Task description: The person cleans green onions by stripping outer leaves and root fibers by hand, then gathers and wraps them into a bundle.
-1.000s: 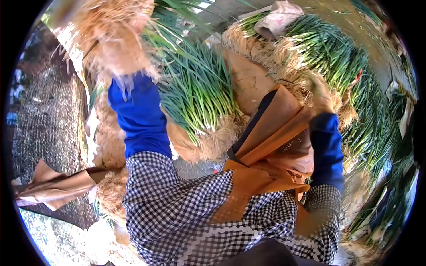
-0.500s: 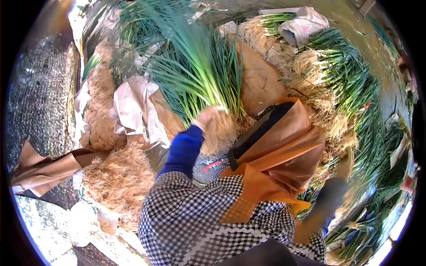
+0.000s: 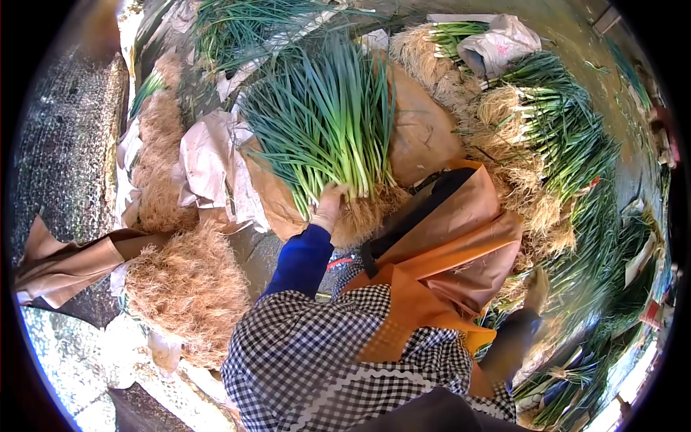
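A spread bunch of spring onions [image 3: 337, 119], green leaves pointing away from me and pale roots toward me, lies in front of me on a brown sheet [image 3: 425, 137]. My left hand [image 3: 330, 204], in a blue sleeve, is closed around the white stem ends just above the roots. Out to the right, my right hand [image 3: 536, 289] is beside the long heap of spring onions [image 3: 558, 137], near its root ends. Its fingers are blurred, and whether it holds anything does not show.
Matted roots [image 3: 191, 295] are heaped on the left, with a crumpled pale sack [image 3: 216, 169] beyond them. More green leaves [image 3: 252, 32] lie at the top. A white sack [image 3: 500, 45] rests on the heap at the upper right. An orange-brown apron [image 3: 461, 230] covers my lap.
The bunch in my left hand has come down from a blurred swing onto the spring onions on the sheet. My right hand has shifted slightly up and left.
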A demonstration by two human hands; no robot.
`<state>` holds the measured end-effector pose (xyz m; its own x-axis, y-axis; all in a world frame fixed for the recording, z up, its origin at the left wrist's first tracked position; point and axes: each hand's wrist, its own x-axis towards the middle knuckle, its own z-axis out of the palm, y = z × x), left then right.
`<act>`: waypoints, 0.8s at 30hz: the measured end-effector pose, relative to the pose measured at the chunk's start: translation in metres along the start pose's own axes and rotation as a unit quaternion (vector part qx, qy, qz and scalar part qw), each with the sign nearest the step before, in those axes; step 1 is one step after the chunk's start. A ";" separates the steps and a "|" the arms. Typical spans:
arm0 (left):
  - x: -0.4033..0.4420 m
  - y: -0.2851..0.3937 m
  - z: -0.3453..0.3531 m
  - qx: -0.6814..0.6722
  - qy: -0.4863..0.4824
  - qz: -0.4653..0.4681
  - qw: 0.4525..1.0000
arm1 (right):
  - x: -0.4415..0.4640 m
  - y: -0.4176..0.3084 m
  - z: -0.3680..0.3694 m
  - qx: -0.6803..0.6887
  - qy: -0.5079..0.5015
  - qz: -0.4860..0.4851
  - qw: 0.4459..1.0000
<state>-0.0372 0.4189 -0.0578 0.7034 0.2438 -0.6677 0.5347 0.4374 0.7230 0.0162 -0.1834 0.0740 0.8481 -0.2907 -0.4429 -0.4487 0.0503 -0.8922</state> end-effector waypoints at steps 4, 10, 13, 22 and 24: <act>-0.016 0.028 -0.005 -0.025 0.249 0.268 0.930 | -0.021 0.006 -0.015 -0.011 0.117 0.042 0.992; 0.003 0.009 0.018 0.690 0.111 0.244 0.673 | 0.003 0.002 -0.019 -0.109 0.122 0.043 0.986; 0.000 0.014 0.030 0.675 0.117 0.266 0.679 | 0.010 -0.003 -0.010 -0.081 0.084 -0.016 0.993; -0.018 0.106 -0.018 0.606 0.343 0.219 0.683 | 0.016 -0.124 0.113 -0.192 -0.039 -0.211 0.958; 0.010 0.100 -0.036 0.584 0.323 0.262 0.698 | 0.025 -0.160 0.151 -0.346 -0.058 -0.200 0.915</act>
<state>0.0065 0.4966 0.0016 0.7890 0.6100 0.0735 0.5663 -0.7685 0.2979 0.1514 -0.0544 0.1922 0.9897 -0.0482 -0.1345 -0.1322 -0.6666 -0.7336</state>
